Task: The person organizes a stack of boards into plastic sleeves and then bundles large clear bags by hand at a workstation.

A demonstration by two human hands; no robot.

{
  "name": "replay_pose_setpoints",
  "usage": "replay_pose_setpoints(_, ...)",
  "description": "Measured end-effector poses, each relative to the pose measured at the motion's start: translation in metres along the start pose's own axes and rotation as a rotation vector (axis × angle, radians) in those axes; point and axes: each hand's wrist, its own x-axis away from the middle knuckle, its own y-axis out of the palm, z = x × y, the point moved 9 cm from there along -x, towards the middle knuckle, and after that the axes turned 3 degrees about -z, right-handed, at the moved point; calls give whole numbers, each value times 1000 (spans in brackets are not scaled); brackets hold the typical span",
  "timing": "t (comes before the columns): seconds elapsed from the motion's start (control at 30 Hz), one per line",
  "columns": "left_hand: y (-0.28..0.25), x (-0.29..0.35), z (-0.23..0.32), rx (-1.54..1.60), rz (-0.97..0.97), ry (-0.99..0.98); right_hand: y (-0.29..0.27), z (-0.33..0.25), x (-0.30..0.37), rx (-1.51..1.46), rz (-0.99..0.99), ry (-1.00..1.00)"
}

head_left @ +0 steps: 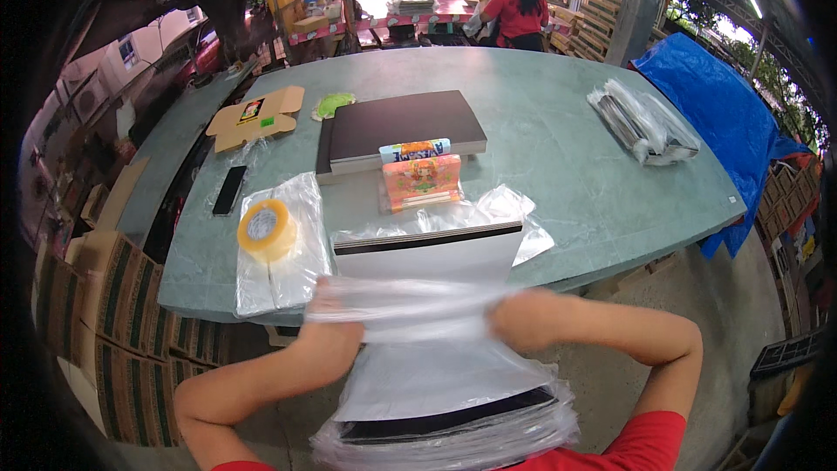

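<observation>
In front of me a stack of flat boards, white on top with dark edges (436,263), stands tilted at the table's near edge. A clear plastic bag (418,298) is bunched across it. My left hand (338,318) is closed on the bag's left side, and my right hand (521,318) is closed on its right side, blurred by motion. Both hands' fingertips are partly hidden in the plastic. Closer to my body lies a pile of plastic-wrapped boards (449,419), white and black. Just past the stack are small colourful packets (423,181) in clear wrap.
On the green table (584,201) lie a tape roll (267,228) on flat plastic bags (292,283), a phone (229,190), an opened cardboard box (257,118), dark boards (410,126) and a wrapped bundle (641,122). Cartons (131,305) stand left. People (519,13) work beyond.
</observation>
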Motion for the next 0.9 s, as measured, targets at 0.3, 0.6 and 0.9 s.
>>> replay_pose_setpoints(0.3,45,31,16,389,-155,181,-94,21,65,-534,852,10)
replay_pose_setpoints(0.6,-11,69,-125,735,986,-770,-61,42,60,-363,1171,294)
replay_pose_setpoints(0.9,-17,47,-77,759,846,-364,-34,68,92,-493,1311,268)
